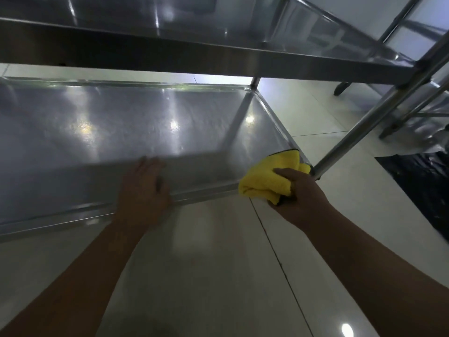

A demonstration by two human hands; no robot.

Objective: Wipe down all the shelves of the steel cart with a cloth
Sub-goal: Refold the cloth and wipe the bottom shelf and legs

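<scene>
At the near right corner of the lower shelf (121, 132), by the upright post (359, 127): yellow cloth (269, 178), bunched and closed in the right hand (301, 195), overhanging the front rim; left hand (143, 188) flat and spread on that rim, holding nothing. Soft, light and limp by the look of it, likely best kept wadded in the palm and pressed flat, easy to drag over smooth, glossy steel. Upper shelf (218, 27) close overhead, pale tiled floor (218, 263) below, black bag (422, 186) off right.
</scene>
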